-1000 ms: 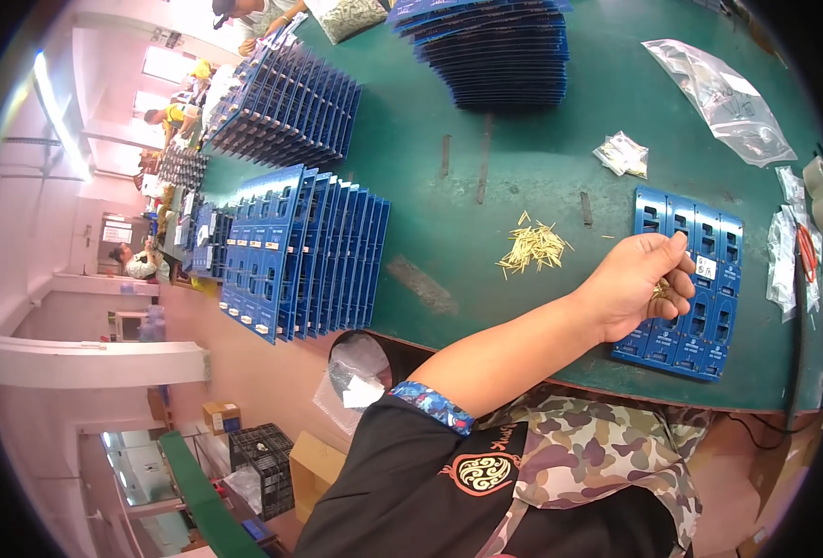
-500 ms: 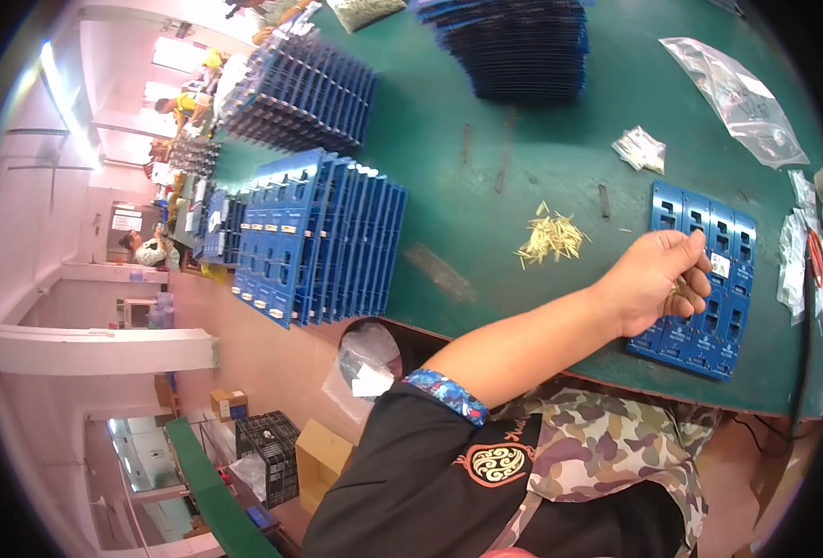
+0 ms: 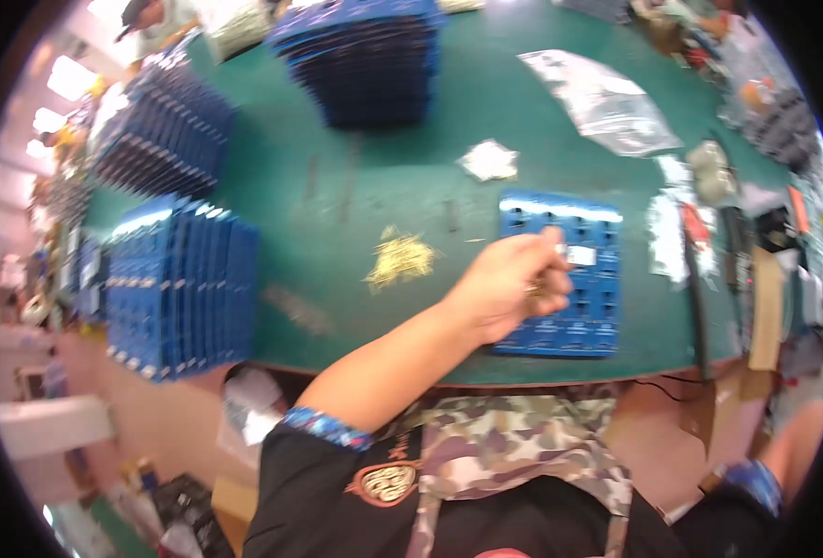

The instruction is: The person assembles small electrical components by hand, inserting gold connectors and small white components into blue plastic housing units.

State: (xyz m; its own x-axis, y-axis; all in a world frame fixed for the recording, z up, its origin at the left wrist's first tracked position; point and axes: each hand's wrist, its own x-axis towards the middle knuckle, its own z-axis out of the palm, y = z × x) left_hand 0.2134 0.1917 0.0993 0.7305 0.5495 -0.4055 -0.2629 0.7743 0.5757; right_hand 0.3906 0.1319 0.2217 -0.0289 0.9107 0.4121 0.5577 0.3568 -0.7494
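My left hand (image 3: pixel 532 279) is closed above a flat blue circuit board panel (image 3: pixel 607 316). Small brass-coloured pins (image 3: pixel 534 290) show between its curled fingers; motion blur hides how many. The thumb and forefinger are by a white label (image 3: pixel 582 256) on the panel. To the left of the hand lies a loose pile of thin brass-coloured pins (image 3: pixel 400 259) on the green tabletop (image 3: pixel 337 325). Of my right arm only the cuff and part of the forearm (image 3: pixel 802 432) show at the lower right; the right hand is out of sight.
Blue circuit boards stand in stacks at the left (image 3: pixel 183 288) and far side (image 3: pixel 365 74). Beyond the panel lie small white packets (image 3: pixel 490 160) and a clear plastic bag (image 3: pixel 607 107). Red-handled pliers (image 3: pixel 695 225) and other tools crowd the right.
The view has swung to the right, so the table's right side and my right forearm now show. My left hand stays closed over the panel.
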